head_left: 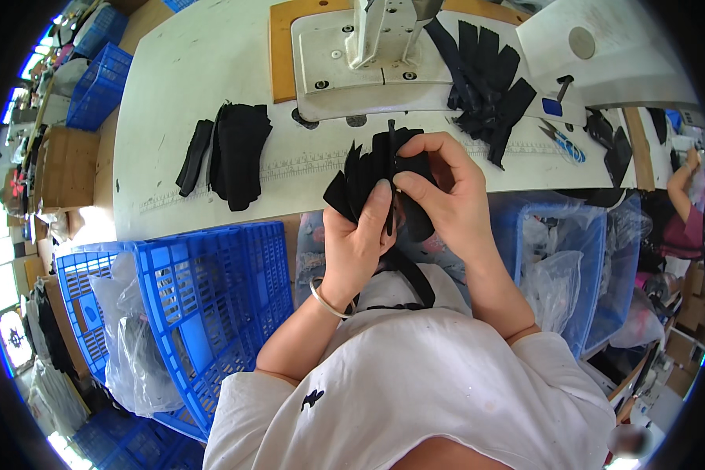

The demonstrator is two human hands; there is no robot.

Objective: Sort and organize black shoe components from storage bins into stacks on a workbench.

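Note:
My left hand (358, 244) is closed round a bunch of black fabric strips (356, 182), held just over the front edge of the white sewing table (164, 141). From the right, my right hand (445, 188) pinches the same bunch, its thumb and forefinger bent at a narrow upright strip. Part of the bunch hangs below my fingers, and the far fingers of my left hand are hidden behind it. Ahead stands the sewing machine (372, 82). A stack of black fabric pieces (239, 153) lies left of my hands, and a fanned pile of black strips (486, 78) lies to the right.
Blue-handled scissors (564, 144) lie at the table's right. A measuring scale (298, 163) runs along the tabletop. A blue plastic crate (211, 290) stands left of me, and a blue bin (560, 219) with clear plastic bags stands right. Another person's arm (681, 188) shows far right.

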